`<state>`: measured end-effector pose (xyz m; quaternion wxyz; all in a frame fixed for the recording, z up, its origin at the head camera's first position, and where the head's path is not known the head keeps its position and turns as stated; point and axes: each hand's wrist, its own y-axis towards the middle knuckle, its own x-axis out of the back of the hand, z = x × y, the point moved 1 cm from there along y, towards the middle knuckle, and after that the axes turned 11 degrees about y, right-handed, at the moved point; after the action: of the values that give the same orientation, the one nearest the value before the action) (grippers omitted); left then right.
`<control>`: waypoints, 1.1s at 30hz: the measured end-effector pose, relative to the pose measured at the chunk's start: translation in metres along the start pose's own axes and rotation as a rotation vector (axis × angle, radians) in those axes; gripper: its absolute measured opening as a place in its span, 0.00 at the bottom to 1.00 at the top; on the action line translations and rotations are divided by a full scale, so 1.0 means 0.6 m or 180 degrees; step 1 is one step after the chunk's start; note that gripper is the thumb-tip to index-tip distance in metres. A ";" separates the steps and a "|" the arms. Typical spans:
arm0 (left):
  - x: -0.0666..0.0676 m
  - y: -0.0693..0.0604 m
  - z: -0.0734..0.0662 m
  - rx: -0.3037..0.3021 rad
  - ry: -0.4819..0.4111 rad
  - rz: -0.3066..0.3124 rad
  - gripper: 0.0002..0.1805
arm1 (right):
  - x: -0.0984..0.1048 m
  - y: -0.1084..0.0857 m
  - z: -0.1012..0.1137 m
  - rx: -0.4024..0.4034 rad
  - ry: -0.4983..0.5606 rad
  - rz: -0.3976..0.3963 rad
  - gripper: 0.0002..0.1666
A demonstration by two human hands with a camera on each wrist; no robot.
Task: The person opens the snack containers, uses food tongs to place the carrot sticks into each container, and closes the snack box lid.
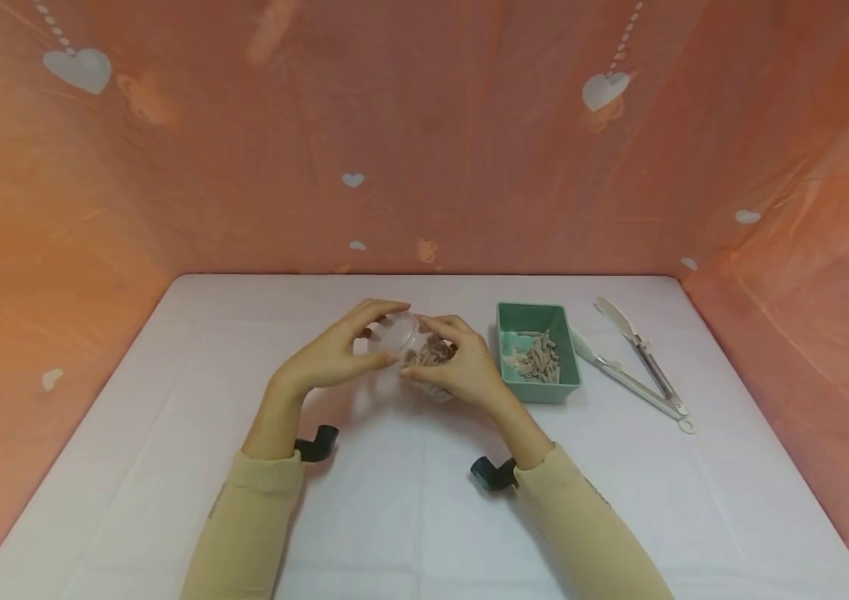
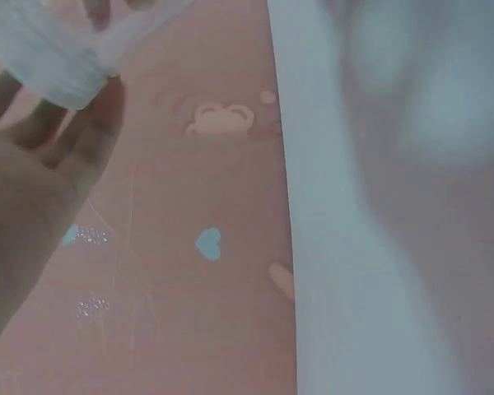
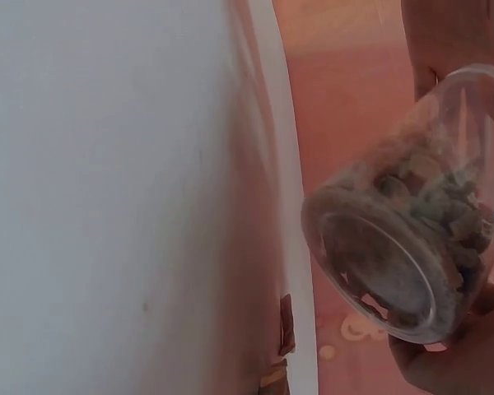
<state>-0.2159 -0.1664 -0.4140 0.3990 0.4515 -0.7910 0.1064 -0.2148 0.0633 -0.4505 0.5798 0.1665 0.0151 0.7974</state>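
Observation:
A clear plastic jar (image 1: 433, 353) is held tilted above the table in front of me, its base toward the lower right. Grey-brown chunky pieces (image 3: 432, 193) lie inside it, seen through the wall in the right wrist view. My right hand (image 1: 469, 367) grips the jar's body, fingers on one side and thumb on the other. At the jar's upper left end, my left hand (image 1: 337, 346) holds a translucent whitish lid (image 2: 45, 58) with its fingers and thumb round the rim. Whether the lid is fastened to the jar cannot be told.
Right of the hands stands a green rectangular box (image 1: 572, 386) with grey-brown pieces (image 1: 540, 358) in it. Tongs (image 1: 645, 379) with pale tips and metal arms lie spread beside the box. A white cloth covers the table (image 1: 364, 533); orange-pink curtains (image 1: 424, 142) surround it.

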 end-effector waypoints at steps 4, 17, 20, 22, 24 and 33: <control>0.000 -0.001 0.001 -0.0214 -0.0429 0.0060 0.33 | 0.001 -0.001 0.002 -0.0013 -0.0026 0.0101 0.48; 0.011 -0.001 0.005 0.0519 0.0158 -0.0158 0.35 | -0.001 -0.002 -0.003 0.0240 -0.0055 -0.0013 0.48; 0.011 -0.002 0.006 0.0441 0.0163 -0.0116 0.34 | 0.001 -0.002 -0.005 0.0186 -0.0119 -0.0026 0.48; 0.011 -0.004 0.006 0.0263 0.0089 -0.0072 0.34 | 0.003 -0.003 -0.005 0.0138 -0.0167 -0.0002 0.47; 0.012 -0.006 0.007 0.0155 0.0035 -0.0045 0.36 | 0.004 -0.003 -0.005 0.0107 -0.0204 0.0020 0.47; 0.007 0.000 0.000 0.0725 0.0323 -0.0127 0.37 | -0.007 -0.001 0.000 0.0307 -0.0305 -0.0100 0.48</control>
<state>-0.2170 -0.1692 -0.4109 0.3867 0.5035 -0.7434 0.2104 -0.2129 0.0599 -0.4519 0.5836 0.2319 0.0284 0.7777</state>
